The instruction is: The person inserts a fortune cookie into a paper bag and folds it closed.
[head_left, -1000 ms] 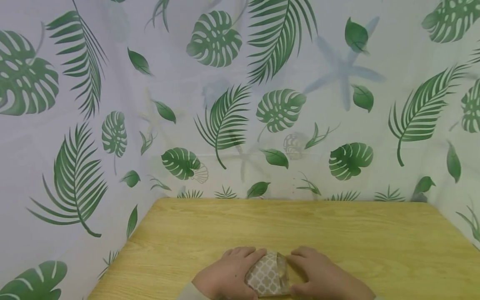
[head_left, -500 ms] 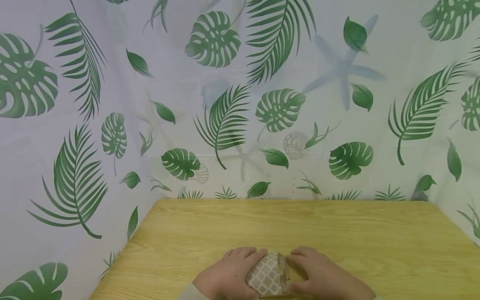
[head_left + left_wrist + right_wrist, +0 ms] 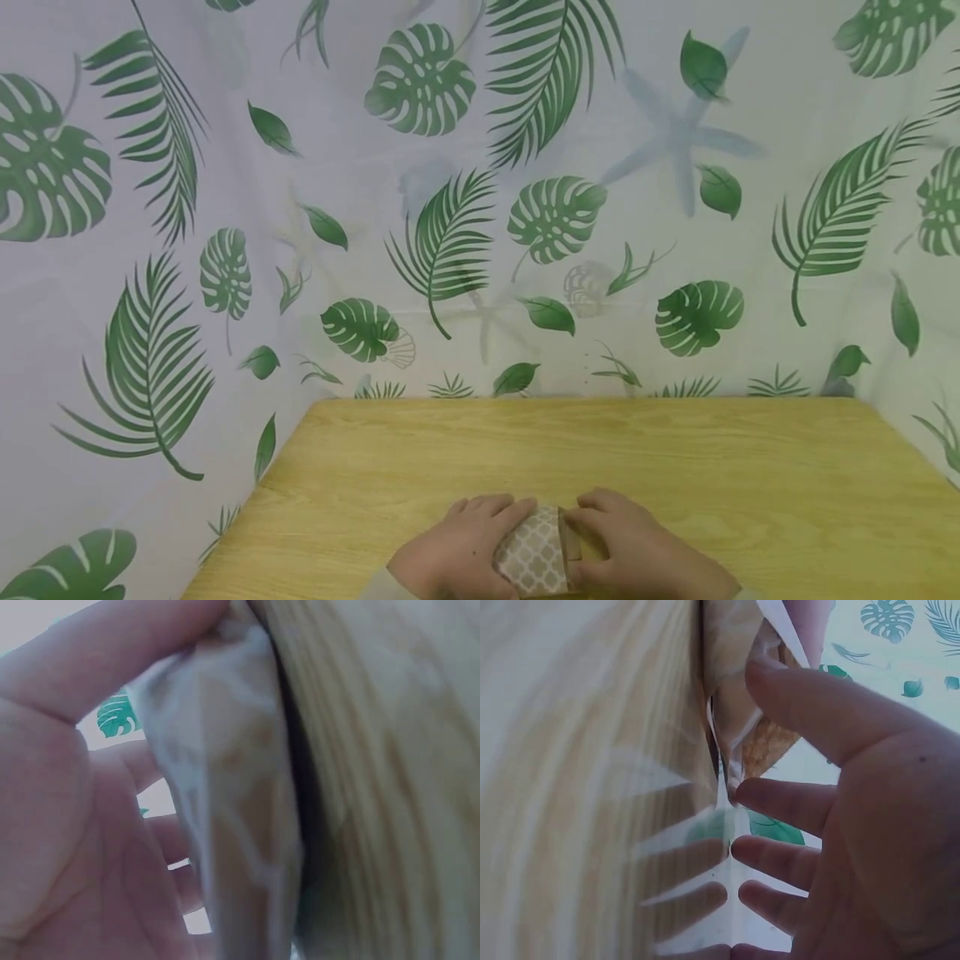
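Beige paper with a white lattice print, a small packet [image 3: 536,552], lies on the wooden table [image 3: 675,467] at the bottom centre of the head view. Left hand [image 3: 457,546] cups its left side with curled fingers; right hand [image 3: 637,550] pinches its clear right edge between thumb and fingertips.
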Action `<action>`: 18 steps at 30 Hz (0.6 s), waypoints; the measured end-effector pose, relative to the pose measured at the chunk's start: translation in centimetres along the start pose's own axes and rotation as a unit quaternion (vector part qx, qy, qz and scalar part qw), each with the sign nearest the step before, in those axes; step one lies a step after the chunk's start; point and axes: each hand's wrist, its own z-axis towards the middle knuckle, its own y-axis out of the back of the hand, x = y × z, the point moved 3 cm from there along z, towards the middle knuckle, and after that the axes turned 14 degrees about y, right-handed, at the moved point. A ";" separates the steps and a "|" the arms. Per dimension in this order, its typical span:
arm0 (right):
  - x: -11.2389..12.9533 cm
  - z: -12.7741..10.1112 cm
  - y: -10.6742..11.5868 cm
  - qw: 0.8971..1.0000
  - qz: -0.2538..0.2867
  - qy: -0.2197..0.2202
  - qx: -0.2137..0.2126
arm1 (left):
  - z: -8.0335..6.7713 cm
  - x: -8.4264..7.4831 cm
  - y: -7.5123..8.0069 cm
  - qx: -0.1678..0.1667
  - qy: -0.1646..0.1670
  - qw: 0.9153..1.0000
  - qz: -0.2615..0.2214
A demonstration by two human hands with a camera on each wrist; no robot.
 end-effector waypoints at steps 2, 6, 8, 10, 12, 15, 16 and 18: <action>-0.1 0.0 0.1 1.000 0.002 0.001 -0.003 | 0.0 0.1 0.0 0.000 -0.001 1.000 0.004; -0.5 -0.1 0.4 1.000 0.004 0.016 -0.017 | -0.1 0.0 -0.2 -0.001 -0.007 1.000 0.015; -0.6 -0.3 0.6 0.999 0.018 0.020 -0.019 | -0.1 0.0 -0.3 -0.004 -0.011 1.000 0.020; -0.7 -0.4 0.8 0.999 0.041 0.014 -0.018 | -0.1 0.0 -0.4 -0.004 -0.014 1.000 0.022; -0.7 -0.6 1.0 0.998 0.063 0.009 -0.023 | 0.0 0.0 -0.4 -0.008 -0.016 1.000 0.019; -0.8 -0.6 1.3 0.996 0.077 0.006 -0.050 | 0.2 -0.1 -0.3 -0.021 -0.011 1.000 0.004; -0.8 -0.6 1.5 0.995 0.080 0.002 -0.064 | 0.3 -0.1 -0.2 -0.026 -0.006 1.000 -0.007; -1.0 -0.5 1.6 0.991 0.093 -0.016 -0.094 | 0.5 -0.2 -0.1 -0.035 0.006 0.998 -0.042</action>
